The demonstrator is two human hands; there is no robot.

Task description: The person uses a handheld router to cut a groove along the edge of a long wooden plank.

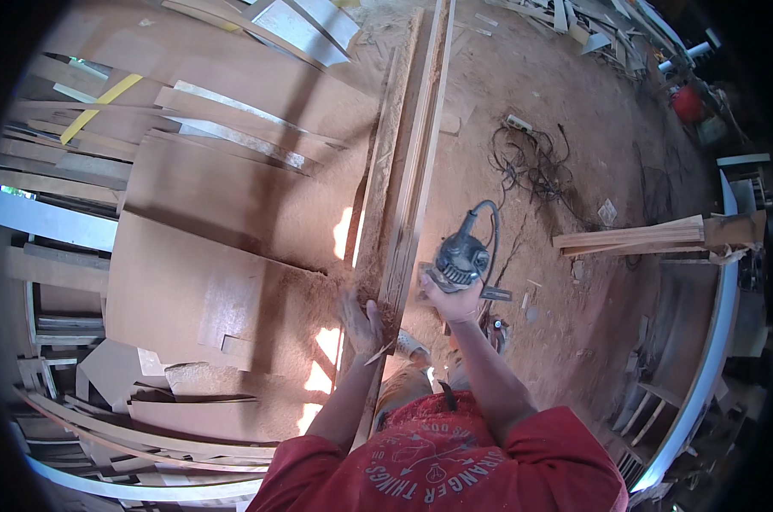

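Note:
My right hand point(455, 300) grips a dark corded power tool point(461, 259), round-bodied with vents and a flat base plate. It is held just right of a long wooden board point(410, 196), apart from it. The tool's exact kind is not clear. My left hand point(361, 326) lies on the sawdust-covered near end of the long wood, fingers stretched and thumb apart, holding nothing. A thin wood splinter point(379, 352) sticks out beside my left wrist. Grooves run along the board's length.
Large brown sheets point(190, 264) and wood strips spread over the left side. A tangled black cable point(536, 166) with a white socket strip point(518, 124) lies on the dusty floor to the right. Stacked wood strips point(634, 235) jut in from the right. Offcuts point(565, 21) are heaped far right.

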